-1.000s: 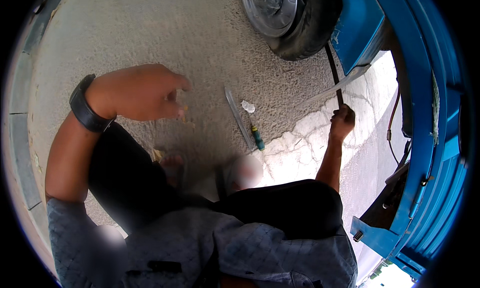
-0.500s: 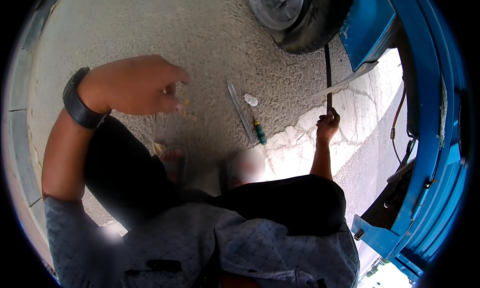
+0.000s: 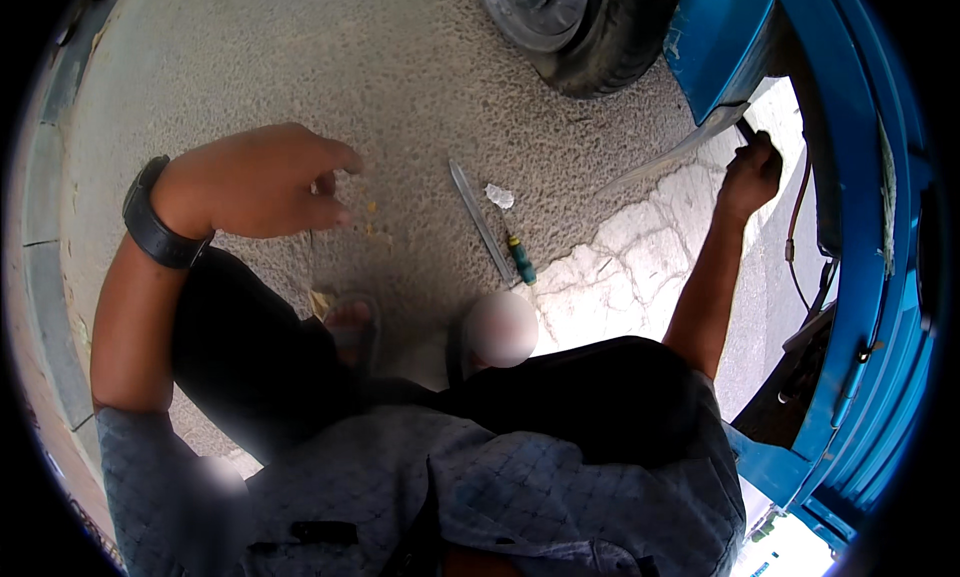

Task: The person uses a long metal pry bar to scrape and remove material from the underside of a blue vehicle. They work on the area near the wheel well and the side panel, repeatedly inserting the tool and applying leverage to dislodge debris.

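My left hand, with a black watch on the wrist, hangs above the pavement, fingers apart and holding nothing visible. My right hand is closed on a black bar at the lower edge of a blue body panel; most of the bar is hidden. Beside that panel a pale translucent strip slants downward to the left. Between my hands, a metal strip, a green-and-yellow screwdriver and a small white scrap lie on the ground.
A black tyre with a metal hub is at top centre-right. Blue bodywork lines the right side, with a dangling cable. My knees and sandalled feet are below. A grey kerb runs along the left.
My right hand has moved up and rightward with the black bar, which now shows much less. My left hand has shifted slightly left.
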`<state>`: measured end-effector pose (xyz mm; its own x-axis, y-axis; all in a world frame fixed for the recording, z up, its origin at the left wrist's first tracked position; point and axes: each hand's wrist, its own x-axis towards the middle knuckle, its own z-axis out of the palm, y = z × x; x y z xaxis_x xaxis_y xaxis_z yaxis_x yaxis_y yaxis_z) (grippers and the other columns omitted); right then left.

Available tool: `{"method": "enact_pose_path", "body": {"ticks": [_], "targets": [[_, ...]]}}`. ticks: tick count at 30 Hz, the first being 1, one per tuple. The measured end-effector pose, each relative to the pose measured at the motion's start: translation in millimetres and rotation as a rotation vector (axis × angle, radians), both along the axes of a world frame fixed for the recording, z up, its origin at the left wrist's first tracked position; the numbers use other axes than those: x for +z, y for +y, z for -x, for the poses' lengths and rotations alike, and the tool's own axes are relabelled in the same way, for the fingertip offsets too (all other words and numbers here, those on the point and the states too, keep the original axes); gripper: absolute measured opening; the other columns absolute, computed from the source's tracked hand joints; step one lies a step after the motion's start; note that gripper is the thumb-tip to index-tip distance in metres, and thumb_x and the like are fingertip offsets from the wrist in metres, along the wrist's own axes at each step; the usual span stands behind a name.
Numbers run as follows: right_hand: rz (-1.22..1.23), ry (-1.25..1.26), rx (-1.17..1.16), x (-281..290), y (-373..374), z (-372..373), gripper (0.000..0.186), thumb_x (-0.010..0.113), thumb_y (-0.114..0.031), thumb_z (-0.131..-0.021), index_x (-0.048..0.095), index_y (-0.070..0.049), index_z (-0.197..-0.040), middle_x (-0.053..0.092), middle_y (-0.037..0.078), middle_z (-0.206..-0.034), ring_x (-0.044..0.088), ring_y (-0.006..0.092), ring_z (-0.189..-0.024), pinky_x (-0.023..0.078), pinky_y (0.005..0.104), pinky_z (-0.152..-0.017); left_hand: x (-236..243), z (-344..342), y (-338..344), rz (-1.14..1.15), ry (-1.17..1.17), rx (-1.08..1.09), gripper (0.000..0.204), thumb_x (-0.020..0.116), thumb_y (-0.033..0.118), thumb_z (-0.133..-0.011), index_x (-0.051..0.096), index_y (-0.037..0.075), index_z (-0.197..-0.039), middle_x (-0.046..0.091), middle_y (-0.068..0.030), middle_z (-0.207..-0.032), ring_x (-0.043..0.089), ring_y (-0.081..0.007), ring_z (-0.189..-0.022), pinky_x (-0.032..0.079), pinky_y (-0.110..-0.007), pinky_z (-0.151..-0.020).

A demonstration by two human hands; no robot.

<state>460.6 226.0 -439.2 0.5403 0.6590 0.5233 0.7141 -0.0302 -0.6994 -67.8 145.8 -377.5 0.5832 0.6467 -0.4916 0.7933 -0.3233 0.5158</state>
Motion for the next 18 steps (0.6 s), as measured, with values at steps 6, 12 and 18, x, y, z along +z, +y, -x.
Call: {"method": "enact_pose_path", "body": {"ticks": [6, 12, 18], "targets": [[0.300, 0.386, 0.083, -199, -103, -36, 0.032, 0.054, -0.028, -0.103, 0.061, 0.000, -0.114, 0.066, 0.008, -0.074, 0.056, 0.0104, -0.050, 0.043, 0.0261, -0.043, -3, -7, 7, 0.035, -0.006, -0.021, 0.054, 0.074, 0.028, -0.090, 0.059, -0.001, -0.133, 0.074, -0.0188, -0.100, 0.072, -0.0331, -0.084, 0.054, -0.042, -0.077], [0.186, 0.272, 0.117, -83, -47, -17, 0.034, 0.060, -0.030, -0.101, 0.065, 0.002, -0.110, 0.064, 0.007, -0.068, 0.051, 0.0083, -0.048, 0.041, 0.0244, -0.045, -7, -10, 7, 0.029, 0.007, -0.035, 0.055, 0.074, 0.027, -0.090, 0.058, -0.001, -0.134, 0.074, -0.0188, -0.101, 0.072, -0.0330, -0.087, 0.054, -0.041, -0.078], [-0.131, 0.196, 0.315, 34, 27, -33, 0.028, 0.063, -0.025, -0.099, 0.068, 0.001, -0.106, 0.067, 0.008, -0.079, 0.057, 0.0106, -0.061, 0.046, 0.0245, -0.054, -1, -12, 6, 0.031, 0.022, -0.026, 0.056, 0.075, 0.028, -0.089, 0.058, -0.001, -0.134, 0.074, -0.0191, -0.102, 0.073, -0.0327, -0.088, 0.055, -0.041, -0.079]]}}
